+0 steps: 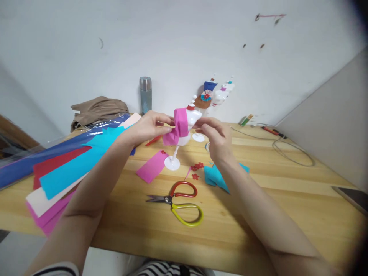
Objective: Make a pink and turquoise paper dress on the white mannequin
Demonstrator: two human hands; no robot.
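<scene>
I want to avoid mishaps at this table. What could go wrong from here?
The pink strip may loosen if the left hand lets go; no fastening shows. The mannequin might topple, as its thin stem ends in a small base. The scissors lie in front and could nick a lowered hand.

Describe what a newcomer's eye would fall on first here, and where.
Probably the bright pink strip around the small white figure, mid-picture between the left hand and right hand. Next might come the scissors, one handle red and one yellow, nearer the viewer on the wooden table. The coloured sheets spread at the left also stand out.
</scene>
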